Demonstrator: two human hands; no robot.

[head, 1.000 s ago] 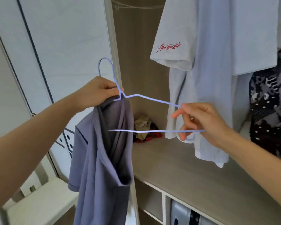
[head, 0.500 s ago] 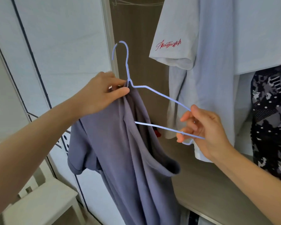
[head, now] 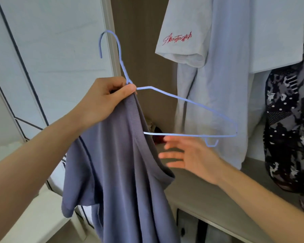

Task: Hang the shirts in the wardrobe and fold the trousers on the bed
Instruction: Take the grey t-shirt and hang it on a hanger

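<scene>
A purple-grey T-shirt point(head: 116, 163) hangs from a light blue wire hanger point(head: 186, 100), with only the hanger's left arm inside the neck opening. My left hand point(head: 104, 100) pinches the shirt's collar together with the hanger's neck, just below the hook. The hanger's right arm and bottom bar stick out bare to the right. Below that bar, my right hand point(head: 188, 155) is blurred, fingers spread, holding nothing, close to the shirt's neck opening.
The open wardrobe point(head: 140, 50) holds a hanging white T-shirt with red script point(head: 218, 67) and a dark patterned garment point(head: 291, 128) on the right. A wooden shelf point(head: 209, 193) runs below them. A white sliding door point(head: 51, 50) stands to the left.
My right hand let go of the hanger's right end and dropped below the bar, fingers spread. The left hand kept its grip and the hanger tilted more level.
</scene>
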